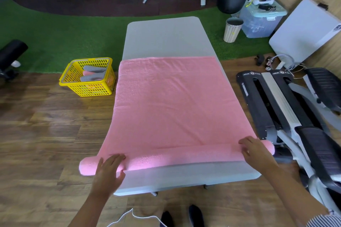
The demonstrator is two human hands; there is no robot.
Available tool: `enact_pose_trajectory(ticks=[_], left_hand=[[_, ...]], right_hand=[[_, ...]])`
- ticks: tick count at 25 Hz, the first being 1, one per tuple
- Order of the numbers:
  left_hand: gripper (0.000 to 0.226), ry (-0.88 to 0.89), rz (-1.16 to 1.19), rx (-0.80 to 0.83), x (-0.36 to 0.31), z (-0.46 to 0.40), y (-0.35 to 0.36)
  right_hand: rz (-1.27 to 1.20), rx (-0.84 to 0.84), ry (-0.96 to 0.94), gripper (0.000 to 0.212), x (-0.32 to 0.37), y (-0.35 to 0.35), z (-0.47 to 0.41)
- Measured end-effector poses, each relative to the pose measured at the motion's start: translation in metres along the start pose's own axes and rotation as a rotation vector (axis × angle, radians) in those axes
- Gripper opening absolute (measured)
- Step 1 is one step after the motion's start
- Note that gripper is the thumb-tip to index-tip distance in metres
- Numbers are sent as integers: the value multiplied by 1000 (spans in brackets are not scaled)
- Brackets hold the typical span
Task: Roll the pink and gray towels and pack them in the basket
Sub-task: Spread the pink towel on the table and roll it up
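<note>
A pink towel (166, 101) lies spread along a white folding table (162, 37), its near end wound into a thin roll (177, 156) that sticks out past both table sides. My left hand (108, 169) presses flat on the roll's left part with straight fingers. My right hand (255, 151) rests on the roll's right part, fingers extended over it. A yellow basket (86, 77) stands on the floor left of the table, holding rolled gray towels (92, 78) and a rolled pink towel (87, 73).
Black and grey exercise machines (287, 108) crowd the table's right side. A striped bin (232, 29), a clear storage box (260, 22) and a folded white table (304, 33) stand at the back right. A white cable (129, 215) lies on the wooden floor by my feet.
</note>
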State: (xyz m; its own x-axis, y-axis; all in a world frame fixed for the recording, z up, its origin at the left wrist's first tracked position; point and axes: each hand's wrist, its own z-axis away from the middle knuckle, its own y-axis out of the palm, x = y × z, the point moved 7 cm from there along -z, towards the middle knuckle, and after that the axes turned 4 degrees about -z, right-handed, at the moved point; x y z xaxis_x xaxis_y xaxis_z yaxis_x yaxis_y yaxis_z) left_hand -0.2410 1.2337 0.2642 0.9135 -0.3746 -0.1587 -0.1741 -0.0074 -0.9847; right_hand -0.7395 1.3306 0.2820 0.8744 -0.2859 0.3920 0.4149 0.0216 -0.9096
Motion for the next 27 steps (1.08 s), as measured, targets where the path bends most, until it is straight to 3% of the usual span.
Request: enact_pose_trajectory(ticks=[1, 4, 7, 10, 18, 22, 23, 25, 27], left_hand=[[55, -2, -4, 19, -3, -1, 0], [39, 2, -20, 7, -12, -3, -13], [43, 58, -38, -33, -13, -3, -18], [47, -16, -81, -52, -8, -1, -14], [43, -43, -107, -243, -1, 16, -17], [40, 22, -59, -229, -5, 13, -16], [43, 70, -54, -201, -10, 12, -13], [71, 104, -42, -133, -18, 10, -5], [83, 45, 5, -114, -21, 5, -6]], right_hand=[[5, -11, 5, 26, -3, 4, 3], [-75, 1, 40, 28, -10, 10, 11], [-88, 118, 52, 40, -10, 10, 14], [-30, 157, 41, 49, -7, 8, 18], [116, 285, 183, 40, -10, 2, 10], [243, 192, 272, 37, -23, -10, 10], [293, 174, 281, 36, -25, -12, 12], [321, 122, 292, 35, -31, -10, 15], [274, 43, 283, 36, -39, -2, 19]])
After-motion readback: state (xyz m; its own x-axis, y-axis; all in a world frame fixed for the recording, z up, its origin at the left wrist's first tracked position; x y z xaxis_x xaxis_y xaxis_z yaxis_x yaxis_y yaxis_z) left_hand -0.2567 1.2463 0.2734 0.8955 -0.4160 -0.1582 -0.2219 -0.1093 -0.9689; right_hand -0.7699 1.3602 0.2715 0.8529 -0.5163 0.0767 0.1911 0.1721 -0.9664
